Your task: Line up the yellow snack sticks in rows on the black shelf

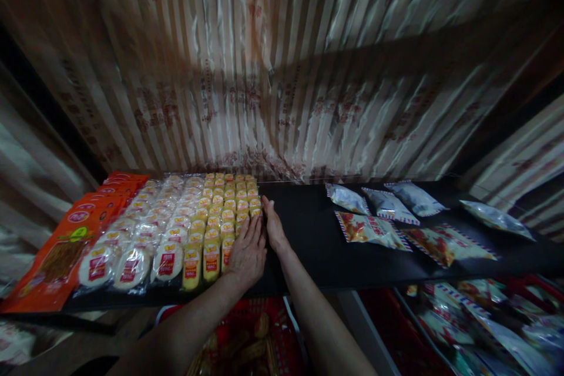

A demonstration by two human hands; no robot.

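Snacks (pixel 263 326) in basket (pixel 259 306) below hands (pixel 247 251)

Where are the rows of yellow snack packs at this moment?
In the head view, the yellow snack packs sit left of centre on the black shelf, between the round white packs and the left hand and right hand at their right edge.

The picture is dim. Above the shelf (pixel 304 235), the wrinkled sheet (pixel 247 100) shows pale streaks of glare and one broad shadow across it. Below the shelf, the baskets (pixel 278 306) are quite dark. Toward both shelf ends, shapes look stretched and soft.
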